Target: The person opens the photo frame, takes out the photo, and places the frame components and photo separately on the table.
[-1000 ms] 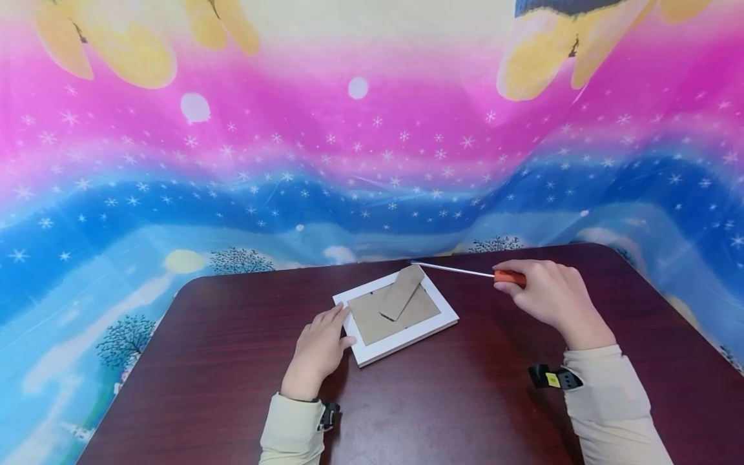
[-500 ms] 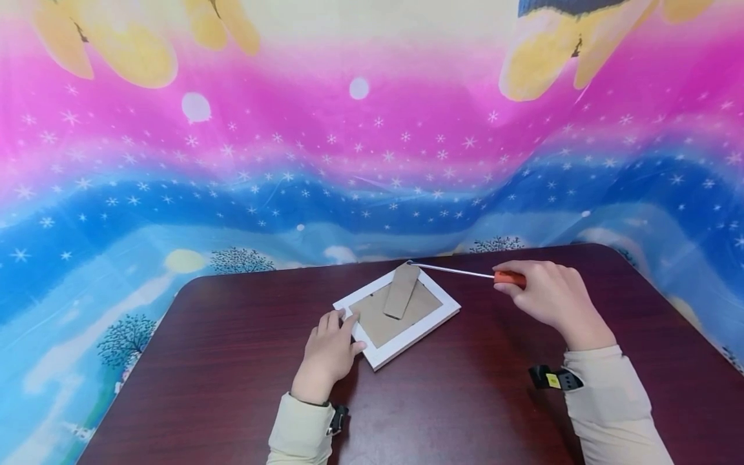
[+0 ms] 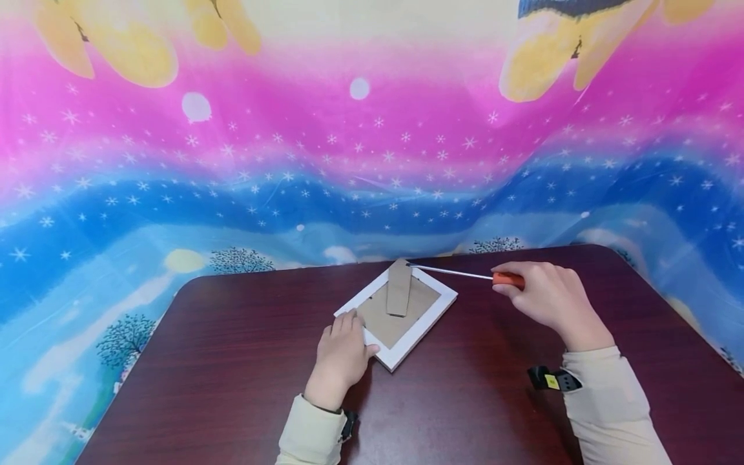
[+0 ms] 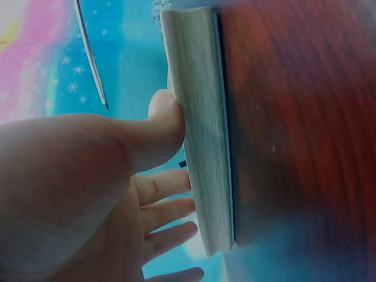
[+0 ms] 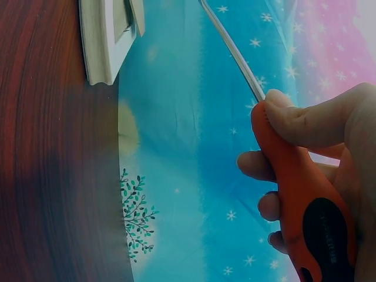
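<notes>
A white picture frame (image 3: 430, 325) lies on the table with its brown backing board (image 3: 420, 298) up. Its cardboard stand (image 3: 399, 290) slants across the board past the far corner. My left hand (image 3: 341, 355) rests on the near-left side of the frame, fingers extended over the rim. In the left wrist view the thumb (image 4: 167, 114) touches the frame's edge. My right hand (image 3: 549, 294) grips a screwdriver (image 3: 507, 279) by its orange handle, fingers wrapped round it. The shaft points left, and its tip overlaps the stand's far end in the head view, though both wrist views show it raised above the frame.
The dark red wooden table (image 3: 232, 361) has rounded far corners. Behind it hangs a pink and blue snowflake cloth (image 3: 372, 161), close against the far edge. A black strap (image 3: 555, 379) sits on the right wrist.
The picture frame has turned counterclockwise on the table, its near corner swinging right. My left hand has moved right along with it. The right hand and screwdriver have barely moved.
</notes>
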Tool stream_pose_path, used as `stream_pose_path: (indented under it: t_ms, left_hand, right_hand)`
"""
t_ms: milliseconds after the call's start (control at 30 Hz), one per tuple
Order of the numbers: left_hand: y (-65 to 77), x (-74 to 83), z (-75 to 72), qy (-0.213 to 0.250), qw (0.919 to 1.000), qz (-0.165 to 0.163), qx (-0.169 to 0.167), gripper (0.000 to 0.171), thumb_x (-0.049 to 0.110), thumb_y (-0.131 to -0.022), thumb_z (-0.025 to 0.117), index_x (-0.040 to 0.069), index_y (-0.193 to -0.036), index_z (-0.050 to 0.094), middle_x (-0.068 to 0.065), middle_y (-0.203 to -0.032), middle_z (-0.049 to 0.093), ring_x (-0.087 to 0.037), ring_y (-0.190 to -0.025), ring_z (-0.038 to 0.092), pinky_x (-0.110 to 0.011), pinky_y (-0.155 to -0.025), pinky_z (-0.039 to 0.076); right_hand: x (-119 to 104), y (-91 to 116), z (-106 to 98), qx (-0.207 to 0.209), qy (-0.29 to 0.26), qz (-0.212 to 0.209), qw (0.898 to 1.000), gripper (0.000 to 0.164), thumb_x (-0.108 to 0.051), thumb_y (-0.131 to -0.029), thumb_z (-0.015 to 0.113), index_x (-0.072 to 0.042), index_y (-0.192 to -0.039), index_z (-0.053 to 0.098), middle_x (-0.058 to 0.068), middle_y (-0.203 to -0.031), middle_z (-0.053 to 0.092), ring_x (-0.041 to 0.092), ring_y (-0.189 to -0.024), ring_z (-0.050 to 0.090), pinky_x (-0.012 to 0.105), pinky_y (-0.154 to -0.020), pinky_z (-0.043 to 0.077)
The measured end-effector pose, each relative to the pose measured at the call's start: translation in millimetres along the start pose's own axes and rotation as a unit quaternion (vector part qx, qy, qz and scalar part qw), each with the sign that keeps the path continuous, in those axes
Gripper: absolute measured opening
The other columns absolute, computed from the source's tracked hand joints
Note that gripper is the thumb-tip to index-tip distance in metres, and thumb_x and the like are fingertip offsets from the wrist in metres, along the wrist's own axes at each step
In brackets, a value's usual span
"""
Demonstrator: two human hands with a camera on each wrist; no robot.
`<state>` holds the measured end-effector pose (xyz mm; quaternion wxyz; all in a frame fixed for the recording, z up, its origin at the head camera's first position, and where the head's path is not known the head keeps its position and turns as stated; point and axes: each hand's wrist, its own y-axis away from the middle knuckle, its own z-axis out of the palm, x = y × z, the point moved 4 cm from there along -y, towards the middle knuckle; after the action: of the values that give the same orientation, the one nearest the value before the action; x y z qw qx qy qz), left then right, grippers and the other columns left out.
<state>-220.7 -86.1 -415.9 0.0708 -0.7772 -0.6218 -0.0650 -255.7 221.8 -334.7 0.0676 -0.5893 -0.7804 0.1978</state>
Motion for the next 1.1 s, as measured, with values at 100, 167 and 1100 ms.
stream_pose_path:
  t_ms: [100,167,1100]
  left_hand:
    - [0.4,4.6,1.6,-0.016,0.9998,-0.007,-0.001,0.065,0.041,-0.089,0.055,-0.005,-0.134,0.044,-0.021,-0.147,0.040,-0.033,-0.133,0.036,-0.050,-0.106,0.039]
    - [1.0,8.0,2.3,-0.029,0.9995,-0.009,0.002,0.068,0.044,-0.088,0.055,-0.006,-0.134,0.043,-0.021,-0.147,0.041,-0.033,-0.133,0.037,-0.049,-0.106,0.039]
    - [-7.3,-17.2,-0.8,0.029,0.9989,0.019,0.030,0.066,0.041,-0.083,0.062,0.011,-0.139,0.046,-0.015,-0.147,0.045,-0.034,-0.130,0.042,-0.056,-0.101,0.042]
  right_hand:
    - [-1,0,0,-0.002,0.000,0.000,1.000,0.031,-0.033,-0.077,0.071,-0.021,-0.106,0.073,0.006,-0.072,0.073,0.017,-0.053,0.048,0.030,-0.045,0.035]
    - [-1,0,0,-0.003,-0.001,-0.001,1.000,0.031,-0.033,-0.077,0.071,-0.021,-0.106,0.073,0.006,-0.072,0.073,0.016,-0.053,0.047,0.030,-0.044,0.034]
    - [-1,-1,0,-0.011,-0.005,-0.001,1.000,0.032,-0.034,-0.077,0.071,-0.021,-0.106,0.073,0.003,-0.066,0.069,0.015,-0.050,0.044,0.028,-0.043,0.031]
